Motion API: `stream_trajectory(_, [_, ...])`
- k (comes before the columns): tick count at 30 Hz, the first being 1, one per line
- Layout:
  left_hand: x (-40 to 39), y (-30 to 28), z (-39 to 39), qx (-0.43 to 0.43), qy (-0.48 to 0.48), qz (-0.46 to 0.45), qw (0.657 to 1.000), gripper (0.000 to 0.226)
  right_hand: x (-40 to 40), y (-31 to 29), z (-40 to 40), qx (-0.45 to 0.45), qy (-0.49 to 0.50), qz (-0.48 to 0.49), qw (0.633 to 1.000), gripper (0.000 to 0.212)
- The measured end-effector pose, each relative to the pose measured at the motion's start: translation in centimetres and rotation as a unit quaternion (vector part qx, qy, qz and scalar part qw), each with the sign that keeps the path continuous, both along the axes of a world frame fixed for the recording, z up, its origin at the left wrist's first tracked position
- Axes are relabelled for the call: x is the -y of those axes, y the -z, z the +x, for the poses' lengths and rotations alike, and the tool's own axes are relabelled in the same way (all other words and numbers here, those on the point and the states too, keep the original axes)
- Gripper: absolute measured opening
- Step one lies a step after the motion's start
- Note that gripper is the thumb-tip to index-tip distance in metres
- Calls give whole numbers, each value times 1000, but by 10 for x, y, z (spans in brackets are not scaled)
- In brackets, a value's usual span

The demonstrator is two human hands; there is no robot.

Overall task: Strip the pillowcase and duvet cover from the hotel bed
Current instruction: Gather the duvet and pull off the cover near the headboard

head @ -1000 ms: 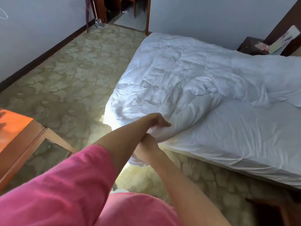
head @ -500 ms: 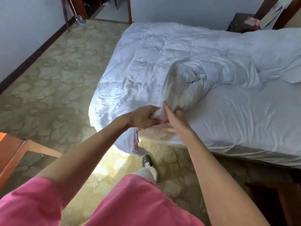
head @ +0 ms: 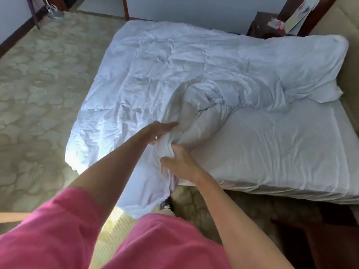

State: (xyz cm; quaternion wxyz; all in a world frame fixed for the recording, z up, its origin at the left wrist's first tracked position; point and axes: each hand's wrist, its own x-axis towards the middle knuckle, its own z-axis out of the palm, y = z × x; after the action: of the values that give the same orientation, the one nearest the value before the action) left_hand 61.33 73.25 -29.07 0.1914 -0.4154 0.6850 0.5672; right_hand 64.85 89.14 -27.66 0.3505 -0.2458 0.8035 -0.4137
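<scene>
A crumpled white duvet in its cover (head: 147,78) lies over the left half of the bed, and one corner hangs off the near edge. My right hand (head: 180,164) grips a bunch of the cover at the bed's near edge, fingers curled into the cloth. Just above that bunch, my left hand (head: 159,131) lies with straight fingers on the fold. A white pillow (head: 314,63) sits at the head end on the right, partly under the duvet. The bare white sheet (head: 281,148) shows on the near right.
Patterned carpet (head: 38,98) spreads to the left of the bed. A dark nightstand (head: 260,24) stands behind the bed, and a beige headboard (head: 351,78) is on the right. Dark furniture (head: 320,241) sits at the lower right. My shoe (head: 166,204) is by the bed.
My view has moved in closer over the bed. My left hand has let go of the bunch and stretched its fingers out, while my right hand has closed on the cover.
</scene>
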Motion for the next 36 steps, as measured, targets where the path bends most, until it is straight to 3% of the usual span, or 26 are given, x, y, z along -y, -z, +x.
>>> stream_trajectory(1, [-3,7,-12,11,-5,37,999,60,-1,-1,-5,10,-13,6,1000,7])
stream_trajectory(4, [-8,15,-40,-54,-60,58,995,35,-13,2,-35,16,-52,26,998,35])
stream_trajectory(5, [-7,17,-46,-99,-81,84,988,36,-19,3,-46,10,-44,32,998,41])
stream_trajectory(7, [-8,13,-53,-183,-90,166,965,31,-32,1,-71,25,81,5,996,43])
stream_trajectory(8, [-10,9,-55,-216,-64,195,954,23,-37,-1,-87,48,176,-28,983,42])
stream_trajectory(10, [-21,-8,-49,-262,84,198,941,14,-46,-6,-114,109,309,-88,941,47])
stream_trajectory(13, [-40,-35,-42,-233,340,166,896,23,-52,-10,-149,222,353,-100,904,66])
stream_trajectory(14, [-41,-39,-43,-210,375,162,888,28,-53,-10,-156,225,371,-86,897,64])
stream_trajectory(16, [-41,-50,-45,-167,409,182,878,32,-55,-4,-165,168,417,-55,891,36])
stream_trajectory(17, [-40,-53,-46,-151,418,202,873,29,-57,-5,-165,130,421,-44,896,22])
stream_trajectory(19, [-42,-57,-48,-134,397,193,887,27,-61,-7,-160,85,394,-48,914,15])
stream_trajectory(22, [-59,-43,-71,-133,162,83,974,42,-81,-10,-144,50,280,-34,958,22])
stream_trajectory(23, [-66,-33,-87,-126,78,61,987,48,-91,-9,-139,38,224,-12,974,21])
stream_trajectory(24, [-76,-28,-103,-113,33,54,992,56,-101,-11,-135,30,168,7,985,18])
stream_trajectory(26, [-106,-19,-135,-70,39,55,995,72,-126,-14,-131,24,59,30,998,20])
stream_trajectory(27, [-124,-11,-149,-54,44,50,996,71,-138,-15,-129,33,19,36,999,20])
stream_trajectory(30, [-184,3,-184,-93,-1,31,995,32,-186,-13,-136,45,-49,58,996,26])
stream_trajectory(32, [-223,1,-198,-181,-9,69,981,14,-228,-8,-154,77,-49,62,994,26])
stream_trajectory(33, [-241,-5,-204,-224,32,85,970,16,-250,-6,-165,103,-19,47,993,21])
stream_trajectory(35, [-278,-22,-204,-281,168,107,939,19,-293,-6,-186,179,115,-45,976,14])
stream_trajectory(36, [-295,-30,-201,-291,245,120,917,18,-312,-6,-198,227,213,-117,943,15])
